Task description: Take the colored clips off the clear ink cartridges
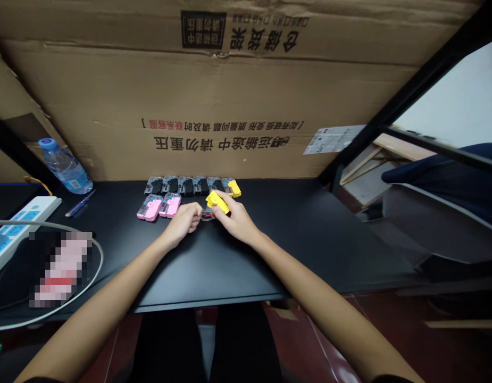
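Note:
My right hand (234,219) is closed around a small yellow cartridge (216,201), held just above the black table (309,229). My left hand (185,220) is curled shut beside it, fingertips touching a small clear piece with a red spot (207,214) between the two hands. Behind them lies a row of several black cartridges in clear shells (185,185), ending in another yellow one (233,188). Two pink cartridges (159,206) lie to the left of my left hand.
A large cardboard sheet (230,90) stands along the back of the table. At far left are a water bottle (65,167), a pen (80,204), a white power strip (18,223) and a grey cable (94,250). A black frame post (409,96) rises at right.

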### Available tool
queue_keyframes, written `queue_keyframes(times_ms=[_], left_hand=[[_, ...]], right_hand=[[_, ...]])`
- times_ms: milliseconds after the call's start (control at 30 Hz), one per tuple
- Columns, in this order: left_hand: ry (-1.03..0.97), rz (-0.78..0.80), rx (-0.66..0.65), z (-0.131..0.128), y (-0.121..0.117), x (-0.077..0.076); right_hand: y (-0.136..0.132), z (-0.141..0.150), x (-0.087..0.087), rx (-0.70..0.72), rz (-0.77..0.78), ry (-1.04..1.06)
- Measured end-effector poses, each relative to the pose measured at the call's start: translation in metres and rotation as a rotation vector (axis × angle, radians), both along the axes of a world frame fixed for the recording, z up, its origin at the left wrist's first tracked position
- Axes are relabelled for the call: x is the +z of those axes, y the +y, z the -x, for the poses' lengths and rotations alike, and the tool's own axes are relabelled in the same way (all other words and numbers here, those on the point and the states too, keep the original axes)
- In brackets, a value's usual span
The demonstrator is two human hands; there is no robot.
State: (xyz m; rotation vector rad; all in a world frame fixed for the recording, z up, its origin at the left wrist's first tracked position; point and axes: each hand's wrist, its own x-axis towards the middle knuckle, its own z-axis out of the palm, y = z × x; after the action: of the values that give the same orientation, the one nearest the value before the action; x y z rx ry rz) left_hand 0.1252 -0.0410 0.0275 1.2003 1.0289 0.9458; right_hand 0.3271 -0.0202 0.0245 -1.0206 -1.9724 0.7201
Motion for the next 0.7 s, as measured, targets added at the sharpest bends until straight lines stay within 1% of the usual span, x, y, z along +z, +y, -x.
queue_keyframes(times_ms=[67,100,200,267,333,433,500,633,700], left_hand=[[0.055,-0.039,0.065,0.006,0.003,0.002],[0.107,-0.094,0.095,0.009,0.003,0.003],[0.356,-0.386,0.167,0.015,-0.001,0.011],[0.561,-0.566,0.149,0.016,-0.007,0.016],[0.731,-0.668,0.080,0.017,-0.013,0.020],[0.904,-0.749,-0.033,0.016,-0.017,0.023],[0.977,-0.766,-0.070,0.013,-0.019,0.022],[1.017,-0.791,-0.142,0.008,-0.019,0.019],[1.004,-0.803,-0.190,0.006,-0.020,0.017]], right_hand=[[0.004,-0.005,0.000,0.036,0.076,0.085],[0.006,-0.007,0.001,0.054,0.107,0.119],[0.007,-0.009,0.005,0.100,0.184,0.185],[0.005,-0.008,0.010,0.136,0.249,0.216],[0.004,-0.007,0.014,0.141,0.311,0.247],[0.003,-0.008,0.016,0.099,0.326,0.274],[0.003,-0.009,0.016,0.097,0.319,0.285],[0.003,-0.006,0.012,0.141,0.348,0.293],[0.002,-0.002,0.011,0.118,0.323,0.296]])
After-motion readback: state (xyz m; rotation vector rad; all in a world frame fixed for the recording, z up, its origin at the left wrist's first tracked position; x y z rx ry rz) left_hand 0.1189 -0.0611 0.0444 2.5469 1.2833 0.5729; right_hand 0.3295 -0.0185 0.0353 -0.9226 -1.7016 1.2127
